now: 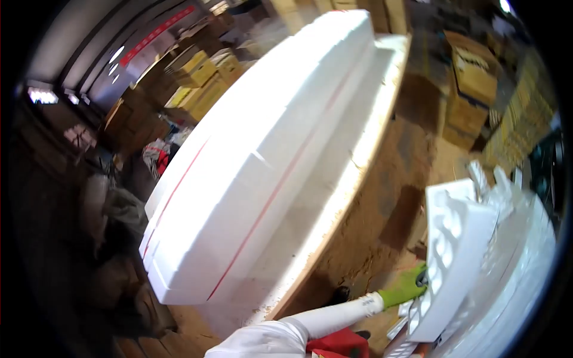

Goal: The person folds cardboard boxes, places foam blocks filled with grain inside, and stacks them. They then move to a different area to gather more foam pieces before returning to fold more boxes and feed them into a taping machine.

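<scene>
My left hand (407,287), in a green glove with dark fingertips, reaches across from the bottom and grips the near edge of a white moulded foam piece (468,238). The piece stands tilted, with a row of scalloped hollows along its side. Its far side hides any fingers behind it. Beside it lies a large bag of clear plastic film (525,268) with white material inside. My right hand does not show. To the left, a long row of white foam blocks (239,173) with red lines lies on a table (334,230).
Open cardboard boxes (471,89) and a yellowish stack (522,128) stand at the right. More cartons (200,89) are piled behind the foam row. The table's wooden edge runs diagonally beside the brown floor (388,209), with scraps lying along it.
</scene>
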`<state>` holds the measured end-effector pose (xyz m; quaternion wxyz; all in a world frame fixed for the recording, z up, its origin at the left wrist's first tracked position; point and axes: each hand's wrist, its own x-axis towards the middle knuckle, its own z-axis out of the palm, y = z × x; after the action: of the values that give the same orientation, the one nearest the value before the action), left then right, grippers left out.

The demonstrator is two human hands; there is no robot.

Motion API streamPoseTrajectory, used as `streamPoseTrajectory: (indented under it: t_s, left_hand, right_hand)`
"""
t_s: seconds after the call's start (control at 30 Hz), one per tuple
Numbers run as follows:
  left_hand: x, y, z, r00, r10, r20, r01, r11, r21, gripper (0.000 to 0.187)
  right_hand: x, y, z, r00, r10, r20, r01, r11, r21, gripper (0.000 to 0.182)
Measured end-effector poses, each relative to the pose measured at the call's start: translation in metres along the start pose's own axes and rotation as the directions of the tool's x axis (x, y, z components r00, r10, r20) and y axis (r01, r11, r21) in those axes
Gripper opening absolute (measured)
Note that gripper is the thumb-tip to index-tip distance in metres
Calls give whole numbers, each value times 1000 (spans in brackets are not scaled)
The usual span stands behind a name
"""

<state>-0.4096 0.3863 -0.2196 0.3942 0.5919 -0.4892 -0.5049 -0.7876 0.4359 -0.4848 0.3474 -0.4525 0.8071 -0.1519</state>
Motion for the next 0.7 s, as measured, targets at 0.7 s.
streamPoseTrajectory:
  t_s: [0.7]
  left_hand:
    - [-230,142,-732,78,757,-649,955,131,267,17]
  right_hand:
    - [-28,-728,58,8,-958,-285,965,-67,253,35]
